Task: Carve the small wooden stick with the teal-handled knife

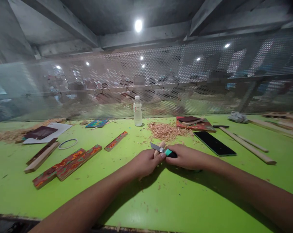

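My right hand [185, 156] is closed round the green-and-black handle of a utility knife [169, 152]. Its blade points left and lies across a short pale wooden stick [162, 144]. That stick is gripped in my left hand [146, 161], whose thumb touches the knife near the base of the blade. Both hands meet over the middle of the green table [170, 204]; the lower part of the stick is hidden by my fingers. A pile of wood shavings [166, 131] lies just beyond the hands.
A water bottle [137, 111] stands behind my hands. Right lie a phone [214, 143], wooden rods [248, 145] and crumpled paper [238, 117]. Left are patterned wood strips [80, 161], a ring [67, 144] and sandpaper on white paper [66, 128]. A perforated screen [117, 106] borders the back.
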A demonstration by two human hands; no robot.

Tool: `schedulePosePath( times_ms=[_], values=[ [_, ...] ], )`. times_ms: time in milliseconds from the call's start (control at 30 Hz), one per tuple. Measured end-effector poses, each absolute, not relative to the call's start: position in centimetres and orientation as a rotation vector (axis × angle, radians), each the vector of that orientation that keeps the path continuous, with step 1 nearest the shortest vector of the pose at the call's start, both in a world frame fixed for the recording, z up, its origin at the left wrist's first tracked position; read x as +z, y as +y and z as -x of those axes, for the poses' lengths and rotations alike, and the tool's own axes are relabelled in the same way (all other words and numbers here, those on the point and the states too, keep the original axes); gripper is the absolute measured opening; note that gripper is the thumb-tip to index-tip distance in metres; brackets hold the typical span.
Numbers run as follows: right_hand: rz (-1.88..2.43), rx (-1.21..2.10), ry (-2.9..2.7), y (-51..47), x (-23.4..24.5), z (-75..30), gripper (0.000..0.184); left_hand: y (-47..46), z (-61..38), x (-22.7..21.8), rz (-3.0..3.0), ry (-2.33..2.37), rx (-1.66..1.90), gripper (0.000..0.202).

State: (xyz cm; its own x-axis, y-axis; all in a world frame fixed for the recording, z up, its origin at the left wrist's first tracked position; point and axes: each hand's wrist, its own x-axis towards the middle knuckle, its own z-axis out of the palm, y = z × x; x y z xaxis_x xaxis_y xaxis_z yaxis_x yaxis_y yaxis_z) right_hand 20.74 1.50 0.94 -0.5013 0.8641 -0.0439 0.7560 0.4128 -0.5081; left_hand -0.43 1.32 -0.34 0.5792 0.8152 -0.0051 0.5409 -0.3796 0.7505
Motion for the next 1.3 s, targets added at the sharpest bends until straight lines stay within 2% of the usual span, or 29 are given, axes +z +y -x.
schedulePosePath(
  times_ms=[300,467,633,833,1000,1200,1300],
  values=[
    [1.443,0.682,-2.413,1.86,0.75,-20.72,0.022,1.54,0.48,-0.47,-2.077,1.103,0.452,0.043],
    [1.471,0.642,-2.406,1.88,0.77,-20.79,0.027,1.65,0.45,-0.58,-2.078,1.106,0.451,0.042],
    [1.476,0.639,-2.417,1.72,0.75,-20.66,0.021,1.48,0.44,-0.50,-2.069,1.092,0.459,0.043],
    [1.490,0.630,-2.394,1.88,0.99,-20.97,0.030,1.53,0.41,-0.63,-2.070,1.080,0.473,0.044],
    [1.471,0.640,-2.433,1.81,0.69,-20.72,0.020,1.52,0.42,-0.71,-2.071,1.090,0.484,0.043],
    [1.507,0.596,-2.388,2.16,0.77,-21.12,0.031,1.64,0.46,-0.75,-2.075,1.089,0.474,0.044],
    [1.490,0.605,-2.404,2.02,0.79,-20.98,0.026,1.62,0.44,-0.72,-2.073,1.088,0.473,0.045]
  ],
)
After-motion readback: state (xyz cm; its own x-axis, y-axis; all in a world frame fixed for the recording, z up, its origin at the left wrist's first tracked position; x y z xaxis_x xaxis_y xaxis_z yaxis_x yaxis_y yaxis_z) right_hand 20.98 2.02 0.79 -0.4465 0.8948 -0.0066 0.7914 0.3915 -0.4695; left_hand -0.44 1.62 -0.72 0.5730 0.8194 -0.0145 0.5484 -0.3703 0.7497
